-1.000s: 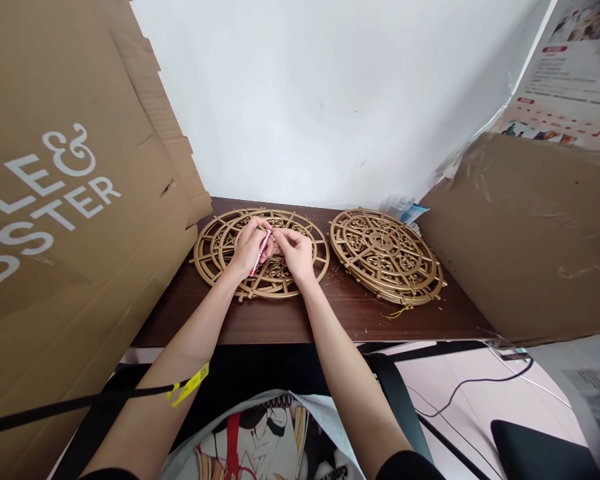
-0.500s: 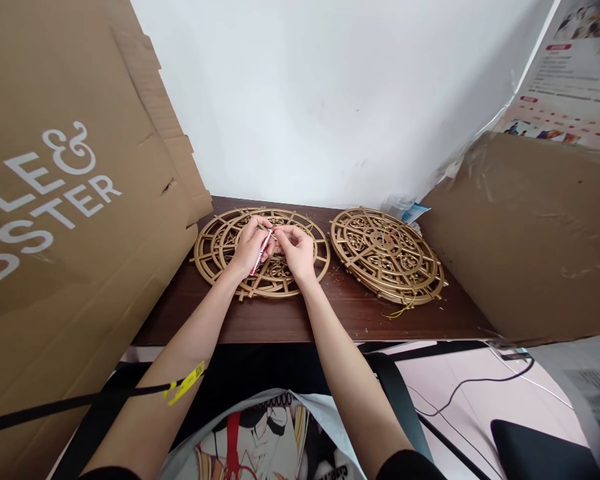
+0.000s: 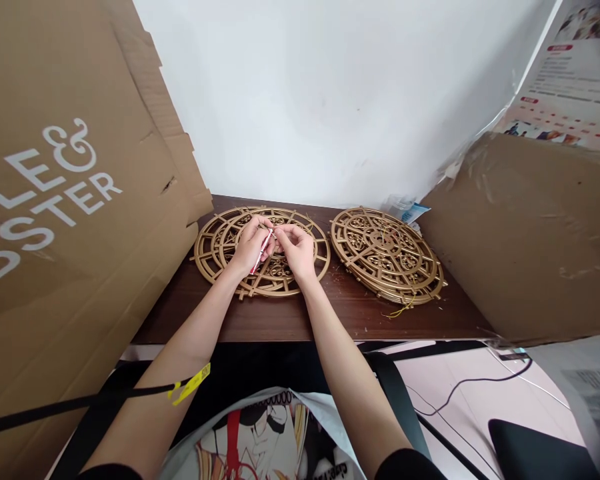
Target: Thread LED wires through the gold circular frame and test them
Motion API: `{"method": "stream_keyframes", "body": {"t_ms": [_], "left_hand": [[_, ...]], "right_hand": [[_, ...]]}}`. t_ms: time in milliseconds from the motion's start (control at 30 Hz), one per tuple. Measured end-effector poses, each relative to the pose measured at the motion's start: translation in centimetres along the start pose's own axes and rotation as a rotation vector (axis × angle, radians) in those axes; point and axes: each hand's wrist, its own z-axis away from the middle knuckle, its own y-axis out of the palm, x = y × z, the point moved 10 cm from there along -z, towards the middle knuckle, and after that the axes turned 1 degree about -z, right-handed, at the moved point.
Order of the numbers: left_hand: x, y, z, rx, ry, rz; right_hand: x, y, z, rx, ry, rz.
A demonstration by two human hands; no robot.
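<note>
My left hand [image 3: 254, 248] is closed around a slim red-and-white stick-like tool [image 3: 262, 253], whose exact kind I cannot make out. Its upper end points toward the fingertips of my right hand [image 3: 297, 251]. Those fingers are pinched together close against the left hand, and whatever lies between them is too small to name. Both hands are above a round gold openwork panel [image 3: 280, 293] of rings, spokes and scrolls, lying flat on the dark brown table [image 3: 260, 323]. The hands cover part of its middle.
A stack of similar gold panels [image 3: 367, 250] lies to the right, with a yellow tie [image 3: 403, 311] at its front edge. Cardboard walls stand left [image 3: 130, 220] and right [image 3: 525, 233], a white wall [image 3: 300, 100] behind. A black cable [image 3: 80, 401] crosses near my left forearm.
Both hands keep almost the same pose over the panel. The yellow-tagged cable has shifted slightly to the right.
</note>
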Motion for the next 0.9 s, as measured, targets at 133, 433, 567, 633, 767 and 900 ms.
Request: {"method": "stream_keyframes", "body": {"t_ms": [133, 433, 567, 633, 767, 900], "left_hand": [[0.02, 0.03, 0.03, -0.001, -0.006, 0.002], [0.06, -0.07, -0.01, -0.010, -0.013, -0.004], [0.07, -0.10, -0.07, -0.010, -0.004, -0.006], [0.03, -0.10, -0.08, -0.009, 0.004, -0.004], [-0.07, -0.08, -0.12, -0.007, 0.021, 0.017], [0.00, -0.33, -0.21, -0.032, 0.019, 0.013]], "right_hand": [[-0.23, -0.03, -0.04, 0.001, 0.005, 0.026], [-0.16, 0.01, -0.07, 0.013, -0.018, 0.014], [-0.10, 0.14, -0.05, 0.023, -0.019, 0.026], [0.02, 0.11, 0.00, 0.017, -0.019, 0.028], [0.27, -0.12, 0.13, -0.008, -0.013, -0.017], [0.42, 0.23, 0.22, 0.030, -0.020, -0.006]]}}
